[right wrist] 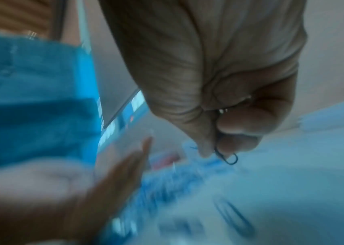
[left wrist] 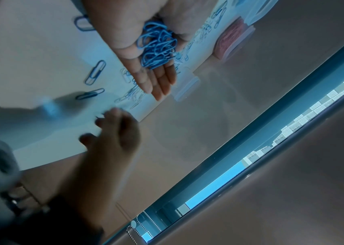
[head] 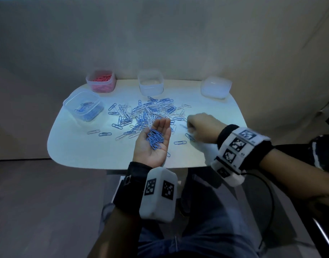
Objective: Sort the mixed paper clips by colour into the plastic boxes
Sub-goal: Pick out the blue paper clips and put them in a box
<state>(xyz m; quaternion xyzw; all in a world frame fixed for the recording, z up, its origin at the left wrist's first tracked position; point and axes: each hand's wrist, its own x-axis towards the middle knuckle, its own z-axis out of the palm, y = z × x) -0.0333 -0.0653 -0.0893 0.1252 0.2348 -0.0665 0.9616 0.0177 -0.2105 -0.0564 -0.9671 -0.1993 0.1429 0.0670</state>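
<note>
A pile of blue and white paper clips (head: 147, 113) is spread over the middle of the white table (head: 81, 146). My left hand (head: 154, 140) is held palm up over the table's near side, fingers nearly straight, carrying a bunch of blue clips (head: 155, 139) (left wrist: 156, 48). My right hand (head: 202, 127) is to its right, fingers curled, pinching a blue clip (right wrist: 228, 157) between thumb and fingertips. The box with blue clips (head: 83, 107) stands at the left. The box with pink clips (head: 101, 81) stands at the back left.
Two more clear plastic boxes stand along the far edge: one in the middle (head: 150, 82), one at the right (head: 216, 87). Loose clips (head: 180, 142) lie near the hands. My knees in jeans (head: 197, 235) are below the table's near edge.
</note>
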